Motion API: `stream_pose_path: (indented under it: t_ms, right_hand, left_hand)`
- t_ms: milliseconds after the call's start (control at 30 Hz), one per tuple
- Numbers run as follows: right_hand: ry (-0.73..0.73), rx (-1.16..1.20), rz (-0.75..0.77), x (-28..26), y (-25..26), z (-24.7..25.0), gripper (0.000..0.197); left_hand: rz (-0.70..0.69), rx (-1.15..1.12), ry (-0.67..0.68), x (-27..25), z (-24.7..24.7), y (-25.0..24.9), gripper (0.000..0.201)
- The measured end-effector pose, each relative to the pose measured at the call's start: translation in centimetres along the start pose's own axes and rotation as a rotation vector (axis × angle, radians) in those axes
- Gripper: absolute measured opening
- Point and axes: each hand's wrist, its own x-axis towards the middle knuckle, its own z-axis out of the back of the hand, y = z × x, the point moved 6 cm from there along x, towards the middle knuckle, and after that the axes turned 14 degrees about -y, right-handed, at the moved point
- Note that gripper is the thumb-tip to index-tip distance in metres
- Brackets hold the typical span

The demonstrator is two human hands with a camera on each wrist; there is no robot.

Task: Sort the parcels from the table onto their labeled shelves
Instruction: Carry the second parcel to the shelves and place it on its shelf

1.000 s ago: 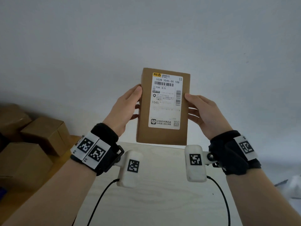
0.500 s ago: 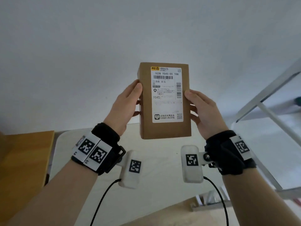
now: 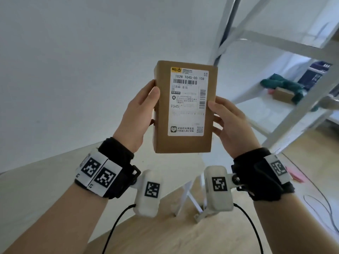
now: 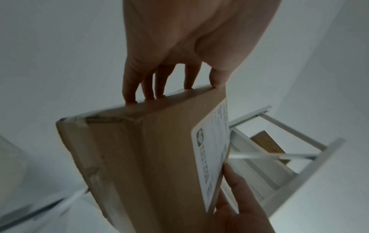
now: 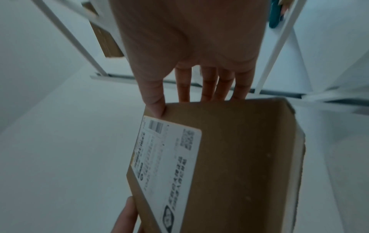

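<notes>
A brown cardboard parcel (image 3: pixel 185 109) is held upright in the air, its white label (image 3: pixel 188 101) facing the camera. The left hand (image 3: pixel 136 118) grips its left edge, thumb on the front and fingers (image 4: pixel 129 85) behind. The right hand (image 3: pixel 229 121) clasps the right edge the same way. A white shelf frame (image 3: pixel 275 41) stands to the parcel's right and beyond it.

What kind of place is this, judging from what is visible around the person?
Probably a small parcel-sorting or storage room. Both hands, left hand and right hand, hold a cardboard parcel with a printed shipping label, beside a white metal shelf rack holding another box, against bare white walls.
</notes>
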Motion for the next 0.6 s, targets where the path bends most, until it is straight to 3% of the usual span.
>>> stream_pose_path:
  t_ms: [333,600]
  right_hand:
    - [0.018,-0.002,0.126,-3.6,5.3,22.9,0.047]
    - [0.006,0.032,0.18,-2.8,10.3,36.2,0.073]
  left_hand:
    - [-0.256,0.026,0.156,-12.0,-20.6,-3.6,0.052]
    - [-0.331,-0.028,0.276,-16.3,-35.2,-7.5,0.045]
